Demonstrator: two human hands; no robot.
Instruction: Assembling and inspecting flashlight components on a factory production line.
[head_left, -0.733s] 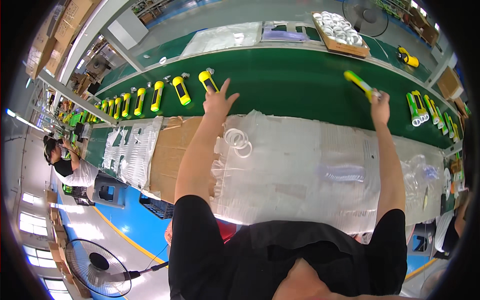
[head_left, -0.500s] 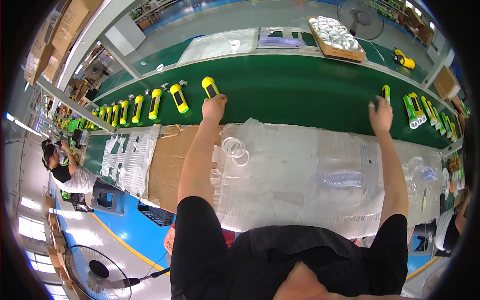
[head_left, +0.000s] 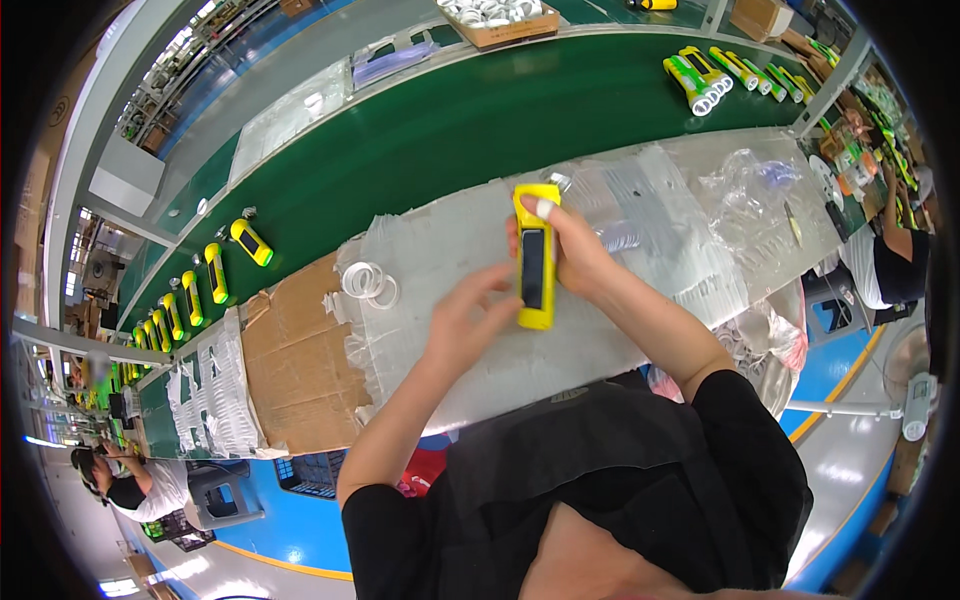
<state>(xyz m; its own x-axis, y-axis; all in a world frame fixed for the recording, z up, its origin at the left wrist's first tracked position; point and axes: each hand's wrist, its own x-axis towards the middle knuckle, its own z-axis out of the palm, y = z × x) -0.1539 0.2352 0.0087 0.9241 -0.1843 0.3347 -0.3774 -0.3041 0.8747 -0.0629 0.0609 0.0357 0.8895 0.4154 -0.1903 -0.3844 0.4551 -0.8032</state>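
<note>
Yellow, one only: the light in hand [head_left: 537, 317], with one dark panel [head_left: 533, 270] on its face, its long axis running nearly up and down in my view, above the plastic sheeting [head_left: 450, 250] on the near worktop. I log two bare hands at it. The right hand [head_left: 575, 245] has its fingers closed around the upper part, thumb on the front (one white wrap [head_left: 543, 208] on that thumb). The left hand [head_left: 468, 318] is blurred, thumb and fingers parted and curved beside the lower end; I see nothing in its grasp and cannot tell whether a fingertip touches the casing. One small silver piece [head_left: 560, 182] shows just beyond the top end; whether it is joined on, I cannot tell. On the green belt [head_left: 450, 120], to the left, I count four yellow lights [head_left: 251, 243] clearly, with more past them too small to number. Toward the belt's right end I make out at least six yellow-and-green lights [head_left: 690, 85], some overlapping. At least two loose rings [head_left: 383, 293], white, lie on the sheeting left of the hands. Beyond the belt sits one carton [head_left: 515, 32] of white rings, too heaped to count. One co-worker [head_left: 150, 490] shows at far left, another person [head_left: 880, 265] at far right.
</note>
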